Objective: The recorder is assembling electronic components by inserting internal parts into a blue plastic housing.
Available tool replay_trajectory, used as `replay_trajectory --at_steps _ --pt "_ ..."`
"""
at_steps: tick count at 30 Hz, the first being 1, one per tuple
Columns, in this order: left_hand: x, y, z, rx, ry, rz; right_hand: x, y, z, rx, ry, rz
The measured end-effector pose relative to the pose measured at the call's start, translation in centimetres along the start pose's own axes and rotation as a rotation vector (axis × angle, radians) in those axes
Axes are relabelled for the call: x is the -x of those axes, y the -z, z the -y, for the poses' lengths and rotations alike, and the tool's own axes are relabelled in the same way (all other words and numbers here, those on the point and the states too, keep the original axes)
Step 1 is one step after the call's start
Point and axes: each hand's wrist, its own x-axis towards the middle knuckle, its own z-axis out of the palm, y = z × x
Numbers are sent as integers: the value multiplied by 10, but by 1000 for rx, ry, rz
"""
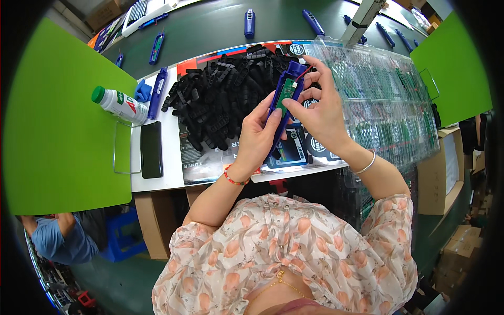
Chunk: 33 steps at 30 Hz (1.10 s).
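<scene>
Over the front of the table I hold a long blue plastic housing (279,134), tilted, its round end pointing away from me. A green circuit board (285,94) lies in its open side, with a red wire at the far end. My left hand (258,128) is closed around the lower part of the housing, thumb on its face. My right hand (321,105) pinches at the board's edge with the thumb, the other fingers curled behind and beside the housing. Left of my hands lies a heap of small black ribbed parts (223,94).
Clear plastic trays of green boards (375,105) stand at the right. A white bottle (121,105), a blue housing (157,94) and a black phone (151,149) are at the left. Green partitions (63,121) flank the table. More blue devices (249,23) lie on the far dark surface.
</scene>
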Motion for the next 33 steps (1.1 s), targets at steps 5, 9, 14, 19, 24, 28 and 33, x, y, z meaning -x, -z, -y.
replay_trajectory --at_steps 5,9,14,19,24,28,33 --pt "-2 13 -9 -53 14 27 -9 -7 -6 -29 -88 100" --pt "-8 25 -23 -133 44 30 -17 -9 -9 -38 -132 133" --pt "-69 71 -74 -416 -4 -70 -39 21 -32 -2 -256 89" --pt "-217 194 -84 -609 26 -285 -46 56 -89 464 -67 249" --pt "-328 286 -40 -988 114 -519 -37 59 -102 655 58 334" --pt "-373 281 -3 -1144 149 -561 -37 55 -92 883 51 290" --pt "-380 288 5 -1486 187 -557 -42 47 -91 923 -7 354"
